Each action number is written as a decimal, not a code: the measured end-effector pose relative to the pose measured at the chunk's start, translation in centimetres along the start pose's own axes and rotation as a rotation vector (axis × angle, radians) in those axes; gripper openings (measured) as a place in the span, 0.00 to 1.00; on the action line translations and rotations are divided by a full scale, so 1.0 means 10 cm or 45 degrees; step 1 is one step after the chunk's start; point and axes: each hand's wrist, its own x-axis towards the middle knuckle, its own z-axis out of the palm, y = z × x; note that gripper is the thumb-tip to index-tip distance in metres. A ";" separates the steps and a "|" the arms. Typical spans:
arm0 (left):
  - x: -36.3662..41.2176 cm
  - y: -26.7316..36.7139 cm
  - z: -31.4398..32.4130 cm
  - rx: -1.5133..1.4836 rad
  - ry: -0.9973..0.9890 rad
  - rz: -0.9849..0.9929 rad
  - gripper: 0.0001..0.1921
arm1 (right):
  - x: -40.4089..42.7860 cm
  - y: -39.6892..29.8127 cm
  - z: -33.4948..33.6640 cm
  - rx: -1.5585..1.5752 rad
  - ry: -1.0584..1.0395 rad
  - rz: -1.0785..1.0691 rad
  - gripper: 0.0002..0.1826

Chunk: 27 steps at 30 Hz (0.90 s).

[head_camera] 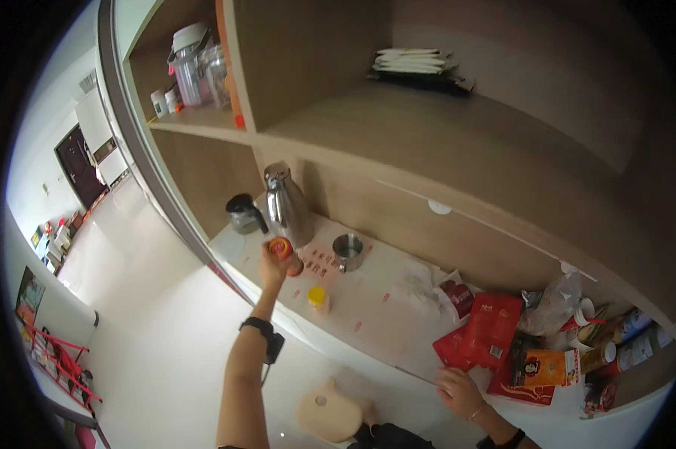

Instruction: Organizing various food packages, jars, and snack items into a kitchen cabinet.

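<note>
My left hand [270, 269] is closed around a jar with a red and yellow lid [280, 247], above the left part of the counter [371, 303]. Just behind it stand a stainless steel vacuum jug [287, 205] and a glass pot with a black lid and handle [242, 213]. A small jar with a yellow lid [317, 297] sits to its right, and a steel cup [348, 252] is farther back. Low over the counter's front edge, my right hand [460, 391] appears to hold nothing, its fingers slightly bent beside red packets [492, 328].
Clear plastic bags [554, 306], an orange pouch [544, 367] and several cans [599, 357] crowd the right end. Overhead is a wooden shelf [427, 140] bearing a stack of packets [411, 62]. A beige stool [329, 412] stands below the counter.
</note>
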 end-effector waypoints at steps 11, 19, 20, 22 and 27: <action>-1.14 1.17 -1.47 -0.079 -0.577 0.073 0.32 | 1.15 -1.16 0.06 0.510 0.111 -0.357 0.18; -1.81 2.08 -1.94 -0.152 -0.483 0.276 0.32 | 1.38 -2.18 -0.44 0.485 0.233 -0.289 0.41; -1.82 2.18 -1.98 -0.161 -0.416 0.326 0.34 | 1.39 -2.26 -0.48 0.421 0.370 -0.299 0.44; -1.85 2.47 -2.04 -0.167 -0.295 0.373 0.34 | 1.51 -2.38 -0.65 0.452 0.424 -0.243 0.43; -1.54 2.69 -2.15 -0.832 -0.119 0.518 0.33 | 1.83 -2.71 -1.66 0.525 0.558 -0.235 0.38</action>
